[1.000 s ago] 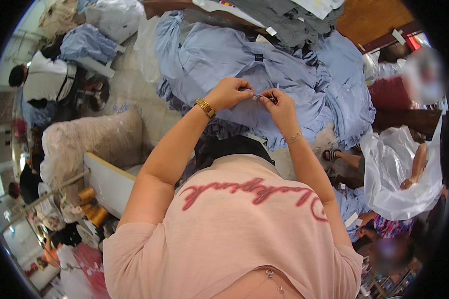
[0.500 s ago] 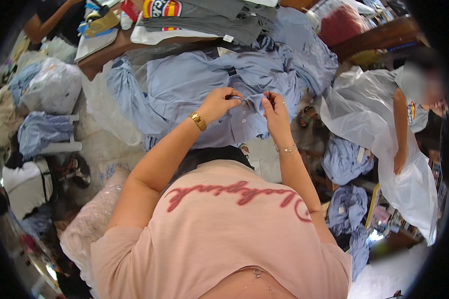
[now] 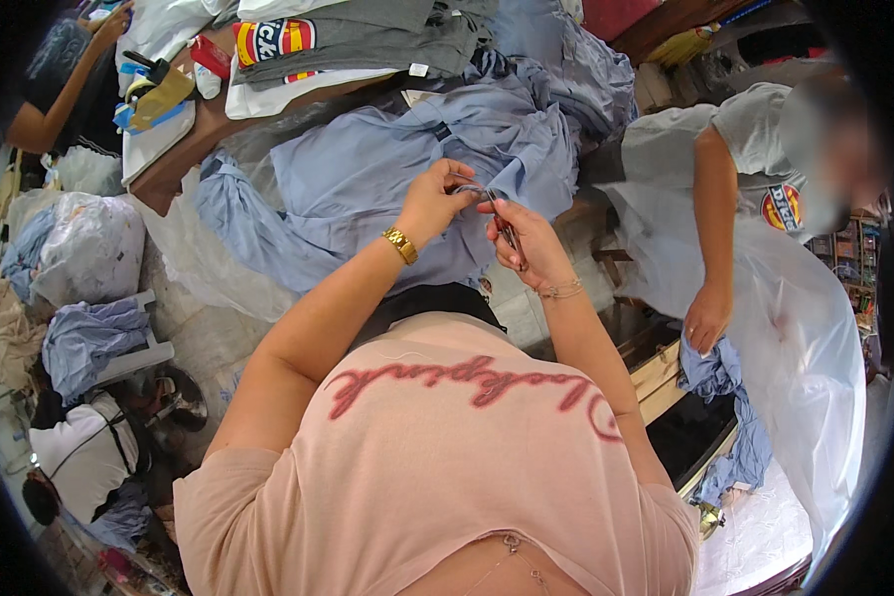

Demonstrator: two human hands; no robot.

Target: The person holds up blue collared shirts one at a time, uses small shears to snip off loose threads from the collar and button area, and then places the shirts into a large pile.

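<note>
Two bare hands are working over a blue shirt [image 3: 353, 159], which is lying rumpled in front of the person, its nearer part being raised between them. The left hand [image 3: 433, 207], with a gold watch [image 3: 400, 245] circling its wrist, is pinching the shirt's edge between thumb and forefinger. The right hand [image 3: 530, 244], with a thin bracelet [image 3: 561, 289] at its wrist, is curling its fingers around slim dark snips [image 3: 509, 233], which are pointing toward the left fingertips. Whether the tip is touching the cloth, one cannot tell.

Beyond the shirt, a brown table [image 3: 159, 186] is bearing a pile of grey garments [image 3: 368, 48], a red-and-white bottle [image 3: 208, 68] and a tape roll [image 3: 164, 97]. Clear plastic [image 3: 194, 248] is spreading beside the shirt at left; farther out, a white stool [image 3: 154, 360] is supporting blue cloth [image 3: 87, 346]. At right, a co-worker in a grey top [image 3: 760, 119] is resting a hand [image 3: 707, 316] on a blue bundle [image 3: 710, 370], while a plastic sheet [image 3: 805, 343] is hanging alongside.
</note>
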